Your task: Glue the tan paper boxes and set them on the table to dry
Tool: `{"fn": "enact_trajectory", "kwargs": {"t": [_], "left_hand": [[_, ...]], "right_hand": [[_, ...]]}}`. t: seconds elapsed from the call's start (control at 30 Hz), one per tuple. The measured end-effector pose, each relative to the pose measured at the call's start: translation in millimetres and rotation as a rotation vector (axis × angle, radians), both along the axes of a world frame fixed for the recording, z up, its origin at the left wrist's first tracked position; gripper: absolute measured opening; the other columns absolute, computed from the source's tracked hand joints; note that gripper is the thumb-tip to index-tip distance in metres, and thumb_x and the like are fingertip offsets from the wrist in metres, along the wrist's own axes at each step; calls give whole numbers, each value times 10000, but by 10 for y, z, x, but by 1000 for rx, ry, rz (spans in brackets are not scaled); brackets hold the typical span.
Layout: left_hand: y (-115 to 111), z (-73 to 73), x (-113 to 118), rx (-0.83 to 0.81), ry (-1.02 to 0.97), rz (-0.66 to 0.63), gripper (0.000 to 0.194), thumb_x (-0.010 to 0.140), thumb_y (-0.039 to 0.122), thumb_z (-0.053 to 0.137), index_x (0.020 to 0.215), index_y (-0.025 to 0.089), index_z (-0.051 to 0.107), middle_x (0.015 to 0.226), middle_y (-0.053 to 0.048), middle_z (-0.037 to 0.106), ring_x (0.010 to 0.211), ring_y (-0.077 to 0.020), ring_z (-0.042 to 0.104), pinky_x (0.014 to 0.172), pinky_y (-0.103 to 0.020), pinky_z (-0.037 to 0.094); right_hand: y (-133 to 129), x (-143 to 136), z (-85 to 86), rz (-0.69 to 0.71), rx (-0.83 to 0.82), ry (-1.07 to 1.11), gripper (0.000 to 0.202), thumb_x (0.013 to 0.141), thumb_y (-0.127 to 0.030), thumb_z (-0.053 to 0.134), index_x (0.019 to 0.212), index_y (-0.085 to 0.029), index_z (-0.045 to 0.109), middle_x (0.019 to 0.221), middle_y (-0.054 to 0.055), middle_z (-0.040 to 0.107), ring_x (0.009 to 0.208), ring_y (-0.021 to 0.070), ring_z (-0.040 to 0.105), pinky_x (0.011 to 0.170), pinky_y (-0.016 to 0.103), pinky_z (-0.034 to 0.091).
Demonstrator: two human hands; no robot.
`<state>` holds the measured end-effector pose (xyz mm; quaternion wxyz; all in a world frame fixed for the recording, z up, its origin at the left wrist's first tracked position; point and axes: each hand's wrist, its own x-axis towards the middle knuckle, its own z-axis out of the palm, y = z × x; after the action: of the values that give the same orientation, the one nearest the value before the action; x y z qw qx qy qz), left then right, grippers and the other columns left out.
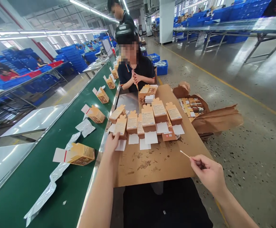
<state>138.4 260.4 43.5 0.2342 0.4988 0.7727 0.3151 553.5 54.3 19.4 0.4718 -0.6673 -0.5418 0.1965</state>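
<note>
My left hand (111, 144) reaches to the left end of a group of small brown cartons, its fingers closed on the near side of one carton (120, 125). My right hand (209, 172), off the board's right edge, pinches a cotton swab (185, 154) that points left over the cardboard. The other cartons (148, 117) lie close together with scalloped flaps pointing away and white flaps (151, 138) towards me. Among them is a carton with a red-brown end flap (168, 135). All rest on a brown cardboard sheet (161, 164) with dark smudges.
Left of the board runs a green conveyor belt (64, 126) carrying open cartons (84, 154) and a strip of silver packets (57, 174). Opposite sits a person (138, 63) with hands together, behind stacked cartons (148, 91). Torn brown paper (216, 122) with more cartons lies at right.
</note>
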Motion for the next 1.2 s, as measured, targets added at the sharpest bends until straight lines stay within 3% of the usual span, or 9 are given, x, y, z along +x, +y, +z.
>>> {"fn": "enact_trajectory", "kwargs": {"t": [0.1, 0.27, 0.43, 0.57, 0.73, 0.8, 0.9, 1.03, 1.2], "left_hand": [[-503, -32, -158, 16, -164, 63, 335, 959, 574, 823, 1038, 256, 754, 1145, -149, 884, 1246, -414, 825, 1124, -539, 666], [-1359, -230, -340, 125, -817, 171, 811, 594, 582, 1119, 1268, 239, 825, 1372, -160, 886, 1369, -454, 809, 1184, -578, 663], [-1840, -504, -224, 71, -951, 193, 920, 521, 568, 1159, 1337, 251, 877, 1422, -175, 893, 1411, -518, 801, 1187, -616, 686], [-1869, -481, -73, -2, -945, 105, 880, 551, 523, 1196, 1304, 205, 868, 1420, -200, 893, 1379, -485, 831, 1195, -588, 687], [-1694, -344, 182, 3, -918, 15, 835, 620, 497, 1200, 1312, 204, 834, 1435, -186, 884, 1384, -431, 831, 1190, -545, 682], [-1633, -356, 274, 43, -881, 20, 846, 630, 542, 1190, 1319, 212, 826, 1424, -180, 881, 1383, -420, 823, 1174, -539, 681], [-1588, -395, 332, 55, -839, 33, 879, 627, 604, 1179, 1330, 220, 817, 1397, -179, 879, 1333, -411, 830, 1117, -535, 691], [-1583, -376, 314, 10, -828, 22, 897, 583, 606, 1196, 1289, 221, 799, 1353, -173, 882, 1271, -396, 840, 1086, -534, 692], [-1617, -345, 334, 34, -823, 12, 894, 571, 605, 1196, 1260, 227, 772, 1305, -157, 884, 1262, -401, 847, 1112, -559, 692]], "right_hand": [[265, 160, 110, -36, -12, -118, 404, 982, -538, 698, 715, -240, 754, 605, 11, 663, 556, 165, 596, 595, 269, 517], [844, 215, 212, 94, -70, -224, 262, 894, -412, 696, 682, -282, 614, 597, -12, 636, 576, 176, 574, 642, 288, 477], [1205, 181, 239, 197, -159, -308, 210, 812, -280, 671, 642, -291, 550, 558, -13, 611, 559, 177, 550, 630, 304, 408], [1144, 305, 253, 169, -141, -290, 243, 856, -305, 703, 644, -282, 586, 559, -12, 613, 560, 169, 552, 624, 307, 410], [551, 245, 84, 20, -15, -159, 325, 1056, -464, 705, 819, -250, 766, 679, 31, 726, 608, 195, 626, 639, 332, 514], [277, -19, -51, 86, 43, -60, 344, 1092, -470, 713, 830, -257, 777, 660, 20, 722, 572, 201, 631, 576, 327, 511], [1, -625, -255, 391, 60, -42, 285, 1125, -289, 663, 865, -264, 778, 709, 6, 756, 589, 174, 667, 594, 286, 534], [-25, -1354, -437, 590, 132, -165, 313, 1004, -62, 604, 767, -266, 603, 664, -37, 644, 583, 135, 565, 616, 261, 441], [109, -1528, -522, 641, 111, -209, 359, 931, -4, 620, 752, -275, 469, 648, -75, 527, 572, 122, 466, 601, 272, 338]]}}
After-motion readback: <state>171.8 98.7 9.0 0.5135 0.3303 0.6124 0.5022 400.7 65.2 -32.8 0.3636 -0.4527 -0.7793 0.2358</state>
